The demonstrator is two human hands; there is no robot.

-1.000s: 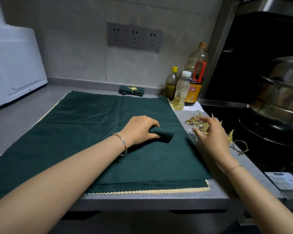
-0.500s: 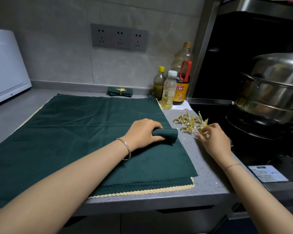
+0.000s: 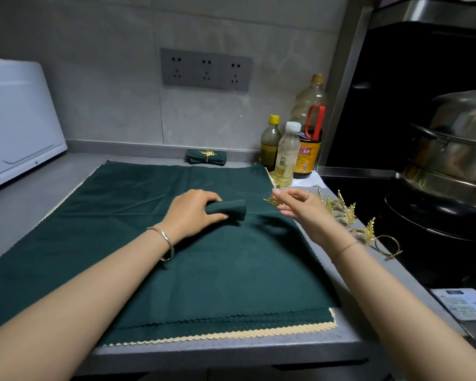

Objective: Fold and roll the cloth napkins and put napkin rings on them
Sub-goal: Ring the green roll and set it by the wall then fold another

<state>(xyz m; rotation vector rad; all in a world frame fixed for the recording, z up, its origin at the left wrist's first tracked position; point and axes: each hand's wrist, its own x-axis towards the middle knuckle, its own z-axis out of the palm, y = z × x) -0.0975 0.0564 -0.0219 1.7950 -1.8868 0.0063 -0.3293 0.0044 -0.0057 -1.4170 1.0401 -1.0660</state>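
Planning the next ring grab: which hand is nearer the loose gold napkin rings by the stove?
Right. The right hand, pinching a gold ring, hovers just left of the loose rings; the left hand grips the rolled napkin farther left.

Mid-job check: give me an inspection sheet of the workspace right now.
Surface: grey counter, mostly under a flat green napkin stack.
Job's things: rolled napkin on the stack; loose rings at its right; one ringed napkin at the back.
Clutter: three bottles, a paper card.
Hands: left hand grips the rolled napkin; right hand pinches a gold ring beside it.
Cables: nothing seen.
Surroundings: wall sockets, white appliance, steel pot on the stove.
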